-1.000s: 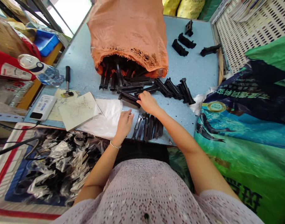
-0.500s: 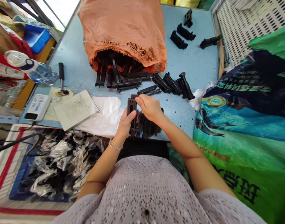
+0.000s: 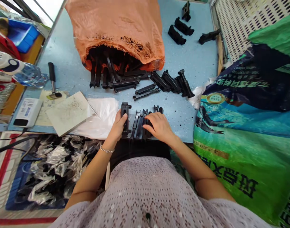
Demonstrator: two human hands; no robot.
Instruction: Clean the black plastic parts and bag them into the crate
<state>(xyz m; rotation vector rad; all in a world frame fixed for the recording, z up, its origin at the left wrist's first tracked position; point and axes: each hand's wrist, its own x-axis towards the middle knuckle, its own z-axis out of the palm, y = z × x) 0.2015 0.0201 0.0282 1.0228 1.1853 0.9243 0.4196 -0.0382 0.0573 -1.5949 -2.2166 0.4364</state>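
Note:
My left hand (image 3: pixel 117 127) is closed around a black slotted part (image 3: pixel 125 119), which stands lengthwise near the front edge of the blue table (image 3: pixel 178 126). To its right, my right hand (image 3: pixel 159 126) rests over a row of black parts (image 3: pixel 139 125), its thumb and fingers bent and a little apart at the left side. Whether its fingers grip one of these parts is hidden. Beyond both hands lie more long black pieces (image 3: pixel 147 91), and others (image 3: pixel 107 71) spill from the mouth of an orange sack (image 3: pixel 118 25).
Several black parts (image 3: pixel 176 34) lie at the back right. A hammer (image 3: pixel 52 77), a bottle (image 3: pixel 28 71), a white device (image 3: pixel 28 112) and paper sheets (image 3: pixel 67 112) sit at the left. Green and blue sacks (image 3: pixel 242 126) flank the table's right side; bagged parts (image 3: pixel 57 158) fill a crate below left.
My hands have moved apart. My right hand has left the slotted part and come down onto the row; my left hand has shifted left with that part. The camera view has shifted slightly.

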